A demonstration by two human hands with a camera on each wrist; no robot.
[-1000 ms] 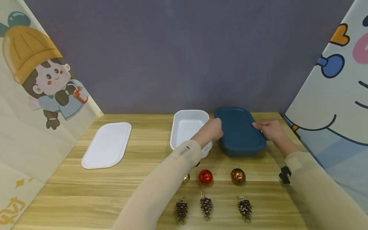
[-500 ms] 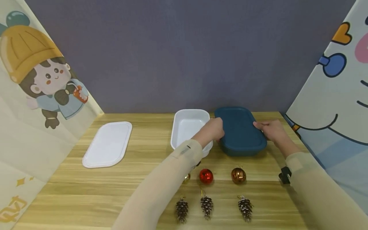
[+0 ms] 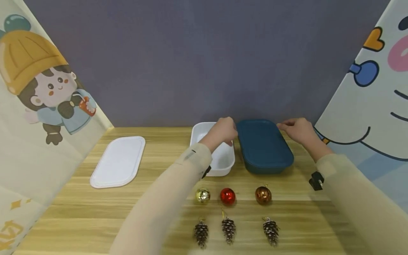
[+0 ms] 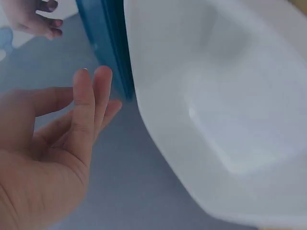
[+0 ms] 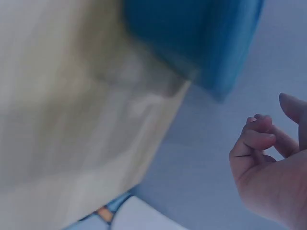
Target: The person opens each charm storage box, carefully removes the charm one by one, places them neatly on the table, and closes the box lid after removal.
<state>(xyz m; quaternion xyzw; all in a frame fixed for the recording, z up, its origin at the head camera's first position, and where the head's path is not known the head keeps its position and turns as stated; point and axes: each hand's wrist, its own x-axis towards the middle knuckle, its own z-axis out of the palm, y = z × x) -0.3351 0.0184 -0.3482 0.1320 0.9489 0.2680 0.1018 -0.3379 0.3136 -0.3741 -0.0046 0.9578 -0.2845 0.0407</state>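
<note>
A dark blue lidded box [image 3: 265, 145] stands on the table's right half, its lid on top. To its left is a white open box [image 3: 224, 159], partly hidden by my left forearm. My left hand [image 3: 223, 130] hovers over the white box by the blue box's left side; in the left wrist view its fingers are loosely bent with nothing between them. At the blue box's far right corner is my right hand [image 3: 298, 129]. The right wrist view shows that hand [image 5: 273, 167] apart from the blue box [image 5: 192, 38], fingers loosely curled and thumb spread, holding nothing.
A white lid [image 3: 118, 162] lies flat on the left of the wooden table. In front of the boxes are a gold ball [image 3: 202, 195], a red ball [image 3: 227, 196] and a brown ball [image 3: 263, 195]. Three pine cones [image 3: 228, 230] lie nearer the front edge. A grey wall [image 3: 178, 63] rises behind.
Both hands have left the sides of the blue box and moved up toward its far end. The gold ball, earlier mostly behind my left arm, now shows. The boxes look unmoved.
</note>
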